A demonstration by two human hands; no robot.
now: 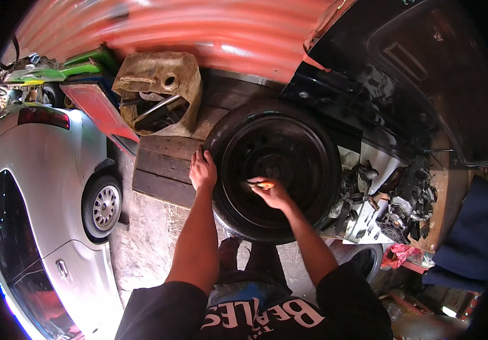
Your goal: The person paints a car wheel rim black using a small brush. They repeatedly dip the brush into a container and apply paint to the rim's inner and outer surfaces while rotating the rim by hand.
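Note:
A black car tyre on a dark steel wheel (278, 127) lies flat on a wooden bench in front of me. At the tyre's left edge is my left hand (202, 171), fingers stretched out against its side with nothing in them. My right hand (272, 194) reaches over the lower part of the wheel, closed around a small tool with an orange handle (265, 185). The tool's tip points left toward the inside of the rim; its exact kind is too small to tell.
A cut-open, dirty plastic jerrycan (190, 85) with tools inside stands on the wooden bench (167, 170). Greasy metal parts (405, 198) lie to the right, below dark car panels (334, 85). A silver car (68, 209) is parked at the left. Red corrugated sheeting (215, 28) closes the back.

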